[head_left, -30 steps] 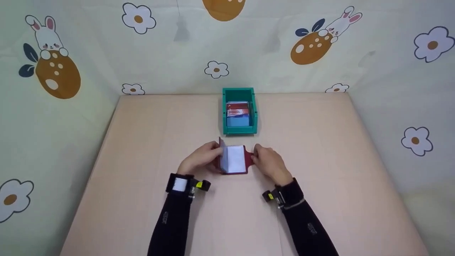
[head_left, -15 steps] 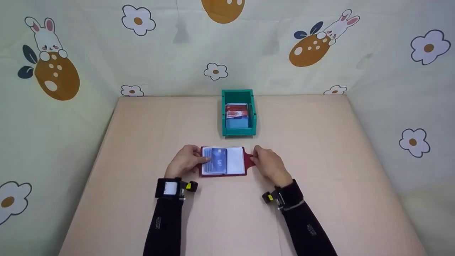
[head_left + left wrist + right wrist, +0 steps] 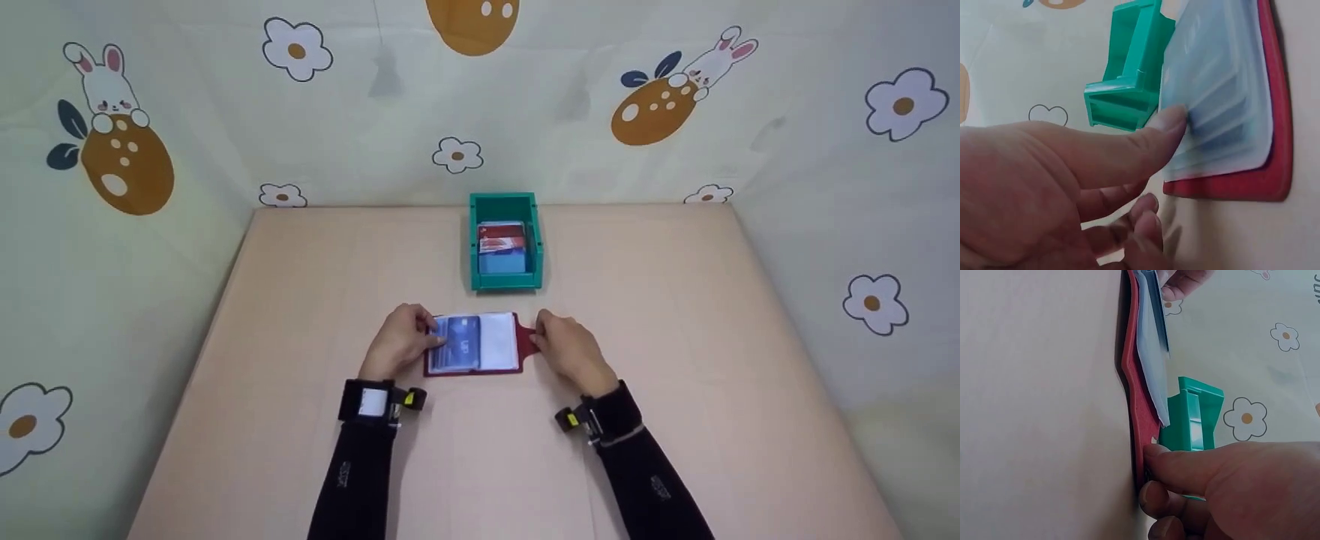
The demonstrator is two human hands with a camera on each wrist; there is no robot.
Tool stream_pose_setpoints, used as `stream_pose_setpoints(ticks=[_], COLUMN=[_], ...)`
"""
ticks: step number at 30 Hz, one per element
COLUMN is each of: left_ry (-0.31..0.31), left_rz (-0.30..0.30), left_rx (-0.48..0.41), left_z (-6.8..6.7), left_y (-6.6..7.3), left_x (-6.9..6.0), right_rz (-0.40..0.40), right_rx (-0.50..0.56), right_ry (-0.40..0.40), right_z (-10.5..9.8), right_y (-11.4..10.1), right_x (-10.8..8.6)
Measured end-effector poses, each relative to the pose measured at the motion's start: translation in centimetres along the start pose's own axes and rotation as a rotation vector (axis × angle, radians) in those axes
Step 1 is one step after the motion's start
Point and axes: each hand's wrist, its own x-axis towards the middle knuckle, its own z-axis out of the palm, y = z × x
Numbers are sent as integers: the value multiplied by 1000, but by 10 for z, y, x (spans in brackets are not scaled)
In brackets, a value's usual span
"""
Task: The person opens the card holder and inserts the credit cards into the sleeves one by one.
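Note:
A red card holder (image 3: 519,342) lies spread on the table, a blue card (image 3: 463,343) in its left sleeves and a blank clear sleeve (image 3: 498,341) on the right. My left hand (image 3: 397,341) is at its left edge; in the left wrist view the thumb of that hand (image 3: 1072,174) touches the stacked clear sleeves (image 3: 1224,95), the other fingers bent below. My right hand (image 3: 574,349) pinches the red strap at the right edge; the right wrist view shows this hand's (image 3: 1219,486) thumb and forefinger on the strap (image 3: 1143,433).
Behind the holder stands a green bin (image 3: 506,282) with red and blue cards (image 3: 502,247) inside. A patterned cloth (image 3: 375,135) hangs along the table's back and sides.
My left hand moved left, laying the raised left cover and sleeves flat, and the blue card came into view. Since then it has shifted slightly right. My right hand stayed on the strap.

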Motion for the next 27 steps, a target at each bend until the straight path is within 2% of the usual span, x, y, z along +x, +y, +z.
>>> stream_pose_setpoints(ticks=[5, 7, 13, 19, 23, 27], left_ry=[-71, -84, -53, -37, -40, -49], left_rz=[106, 127, 119, 128, 146, 161], left_rx=[24, 21, -8, -31, -37, -39], left_z=[1, 2, 7, 10, 10, 10], left_y=[2, 2, 4, 6, 7, 9], left_x=[0, 1, 2, 2, 3, 2], right_rz=[-36, -53, -105, -135, -203, -242], right_rx=[-25, -38, -58, -14, -5, -40], right_ry=[0, 5, 39, 53, 146, 241], right_z=[0, 0, -4, -19, -40, -63], right_y=[0, 0, -1, -6, -13, -25], right_x=[1, 1, 1, 9, 26, 50])
